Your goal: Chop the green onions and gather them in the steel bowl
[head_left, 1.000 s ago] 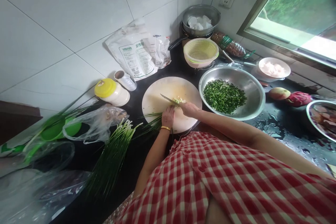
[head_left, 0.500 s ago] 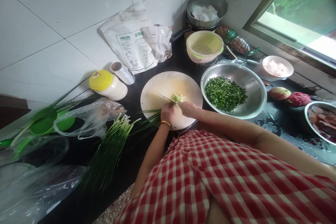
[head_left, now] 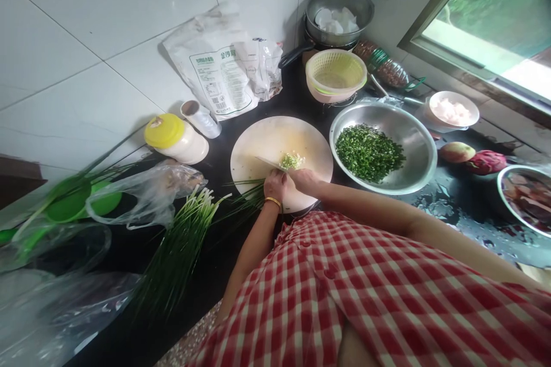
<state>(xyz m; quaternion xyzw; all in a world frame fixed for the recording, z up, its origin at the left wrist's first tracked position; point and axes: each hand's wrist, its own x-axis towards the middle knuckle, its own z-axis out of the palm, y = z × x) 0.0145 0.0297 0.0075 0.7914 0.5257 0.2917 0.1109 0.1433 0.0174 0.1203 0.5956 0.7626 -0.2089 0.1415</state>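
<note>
A round pale cutting board (head_left: 267, 137) lies on the dark counter. My left hand (head_left: 275, 183), with a gold bangle at the wrist, is closed on a bunch of green chives (head_left: 246, 199) whose stalks trail off the board's left edge. Right beside it, my right hand (head_left: 305, 178) is closed on the handle of a knife (head_left: 269, 161); the blade lies low over the board, pointing away to the left. A small heap of chopped pale chive pieces (head_left: 291, 160) sits just beyond the blade.
A steel bowl (head_left: 413, 137) of chopped greens stands right of the board. Uncut chives (head_left: 176, 252) and plastic bags (head_left: 138, 200) lie to the left. A yellow-lidded jar (head_left: 174, 139), a white packet (head_left: 219, 69), a yellow strainer (head_left: 336, 71) and a pot (head_left: 338, 11) stand behind.
The view has shifted slightly. The knife blade has come down closer to the board beside the chopped heap, and both hands stay together on the chives.
</note>
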